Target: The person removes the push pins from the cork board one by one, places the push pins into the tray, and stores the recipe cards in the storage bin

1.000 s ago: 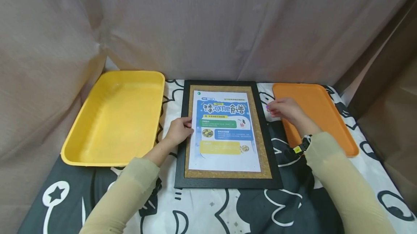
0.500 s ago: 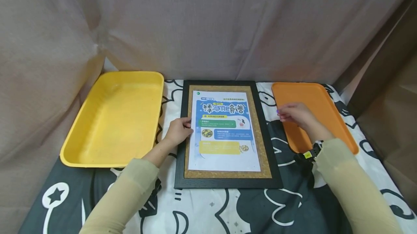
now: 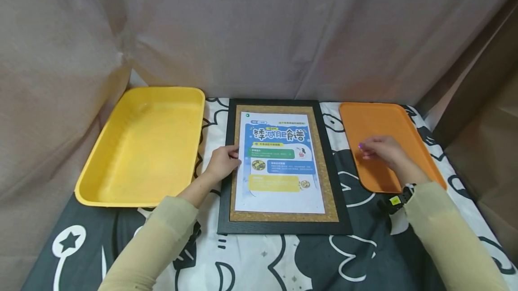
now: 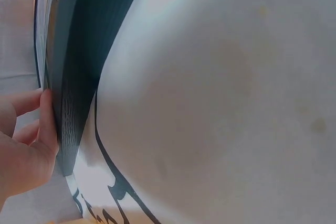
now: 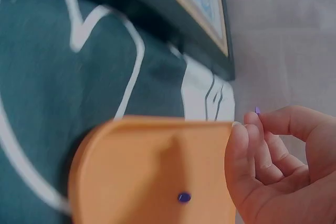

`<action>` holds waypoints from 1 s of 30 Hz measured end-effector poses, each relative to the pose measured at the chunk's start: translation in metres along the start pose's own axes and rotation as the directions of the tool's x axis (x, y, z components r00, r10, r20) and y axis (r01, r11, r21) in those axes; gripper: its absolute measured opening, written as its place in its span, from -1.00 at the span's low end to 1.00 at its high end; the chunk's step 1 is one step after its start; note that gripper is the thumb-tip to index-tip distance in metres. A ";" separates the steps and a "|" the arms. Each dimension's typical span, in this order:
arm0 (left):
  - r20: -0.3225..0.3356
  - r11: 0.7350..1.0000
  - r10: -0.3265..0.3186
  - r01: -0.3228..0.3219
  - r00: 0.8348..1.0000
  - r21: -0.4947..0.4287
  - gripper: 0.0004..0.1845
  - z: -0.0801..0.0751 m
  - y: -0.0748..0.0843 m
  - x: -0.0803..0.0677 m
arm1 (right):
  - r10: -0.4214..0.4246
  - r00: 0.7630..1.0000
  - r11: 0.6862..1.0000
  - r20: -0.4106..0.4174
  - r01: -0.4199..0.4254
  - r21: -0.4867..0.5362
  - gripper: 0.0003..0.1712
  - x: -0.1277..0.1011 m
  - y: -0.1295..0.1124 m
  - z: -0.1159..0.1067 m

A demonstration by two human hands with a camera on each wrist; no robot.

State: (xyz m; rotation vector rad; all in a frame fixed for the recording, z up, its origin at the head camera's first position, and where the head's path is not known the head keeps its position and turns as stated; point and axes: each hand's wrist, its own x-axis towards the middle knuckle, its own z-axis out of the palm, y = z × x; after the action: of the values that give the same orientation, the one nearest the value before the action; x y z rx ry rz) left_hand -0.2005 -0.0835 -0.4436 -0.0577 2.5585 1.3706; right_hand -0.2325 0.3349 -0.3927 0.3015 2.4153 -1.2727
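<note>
Quick rundown, everything placed off the frame (image 3: 283,226).

Biggest change in the last second: right hand (image 3: 382,151) gone from the frame's right border, drifted further right, now hovering over the orange tray (image 3: 380,120). Fingers curled in, pinching a tiny purple thing at the tips, most likely a held pin (image 3: 360,146), though too small to swear by. Same purple speck showing at the fingertip in the right wrist view too. Reads like a pin pulled away from the frame and carried over, not yet put down.

Left hand (image 3: 220,163) hasn't budged: parked on the frame's left border, thumb on the poster (image 3: 279,165) edge, fingers laid fairly straight along the frame's side, pressing rather than gripping. Looks like steadying duty.

Poster lying flat inside the frame on the cork, no pins visible on it from the head view.

Counts:
- 1 frame, middle of the surface (image 3: 283,259)
- 1 poster, inside the frame
- 2 trays: orange to the right of the frame, yellow tray (image 3: 141,147) to the left
- 2 purple pins by best guess: the held one, plus a loose pin (image 5: 184,197) lying on the orange tray, seen only in the right wrist view
- 2 hands, both in beige sleeves

Nothing showing in the yellow tray. Curtain (image 3: 259,34) hanging behind the frame.
</note>
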 end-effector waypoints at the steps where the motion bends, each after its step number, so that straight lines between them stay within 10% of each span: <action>1: 0.001 1.000 -0.003 0.003 1.000 -0.001 -0.44 0.000 0.000 0.000 | 0.006 1.000 1.000 -0.002 -0.006 -0.003 -0.48 0.000 0.003 -0.002; 30: 0.001 1.000 0.000 0.000 1.000 0.004 -0.45 0.000 0.000 0.001 | 0.153 0.987 0.987 -0.045 -0.155 -0.049 -0.50 -0.001 0.063 -0.019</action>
State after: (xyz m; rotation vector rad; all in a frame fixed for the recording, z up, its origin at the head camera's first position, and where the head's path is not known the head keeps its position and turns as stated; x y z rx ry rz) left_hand -0.2015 -0.0837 -0.4435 -0.0565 2.5601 1.3654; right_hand -0.2131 0.3862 -0.4294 0.4939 2.4024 -1.1442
